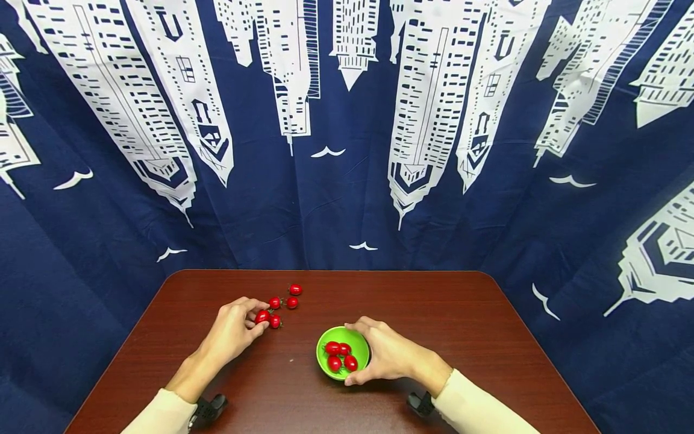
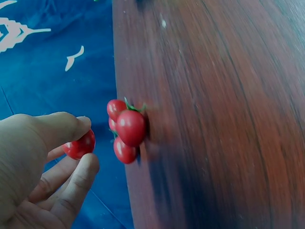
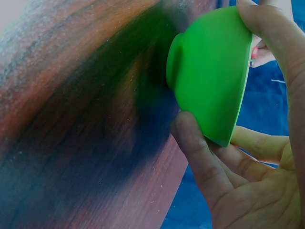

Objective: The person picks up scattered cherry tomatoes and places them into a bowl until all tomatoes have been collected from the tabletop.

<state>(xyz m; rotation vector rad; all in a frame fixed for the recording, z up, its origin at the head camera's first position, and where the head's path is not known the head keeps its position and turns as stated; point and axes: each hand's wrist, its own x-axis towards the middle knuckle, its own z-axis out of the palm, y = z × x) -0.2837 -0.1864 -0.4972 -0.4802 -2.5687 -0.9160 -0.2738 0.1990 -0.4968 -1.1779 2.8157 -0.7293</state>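
Tomatoes, small red cherry, one (image 2: pixel 79 145) pinched between my left hand's (image 1: pixel 234 330) thumb and fingertips, four loose (image 1: pixel 285 299) just beyond them. Right hand (image 1: pixel 387 352) curls round round green plastic bowl (image 3: pixel 209 76), four inside. I judge transfer underway; next needs carrying across. Bowl's contents hidden from wrist view.
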